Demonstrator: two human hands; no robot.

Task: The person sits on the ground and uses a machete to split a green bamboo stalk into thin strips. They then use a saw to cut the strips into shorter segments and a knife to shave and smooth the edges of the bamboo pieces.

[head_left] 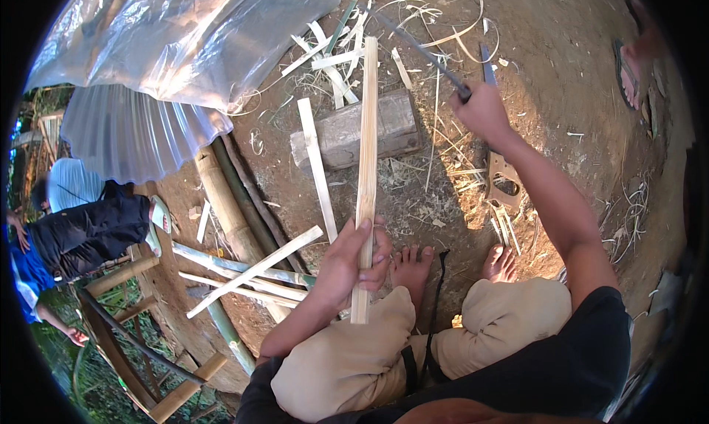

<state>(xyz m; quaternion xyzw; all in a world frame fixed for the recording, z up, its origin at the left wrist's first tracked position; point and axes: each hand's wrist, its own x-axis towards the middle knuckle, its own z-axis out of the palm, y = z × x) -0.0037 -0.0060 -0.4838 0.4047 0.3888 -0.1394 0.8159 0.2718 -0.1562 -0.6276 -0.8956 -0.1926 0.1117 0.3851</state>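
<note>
My left hand (346,267) is closed round the lower part of a long, flat bamboo strip (367,129), which stands out nearly straight away from me. The strip's upper part passes over a squared grey wooden block (399,129) on the ground. In my right hand (484,112), a fist grips the handle end of a long knife (422,49). Its dark, narrow blade points up and to the left, apart from the strip. Another pale strip (316,162) leans on the block's left end. A handsaw (504,180) lies beneath my right forearm.
Pale shavings and strips (343,62) litter the dirt beyond the block. Bamboo poles (229,202) and several split pieces (255,271) lie to the left. Clear plastic sheeting (185,33) spreads at upper left. One person (81,228) is at far left; another's sandalled foot (629,73) shows at right.
</note>
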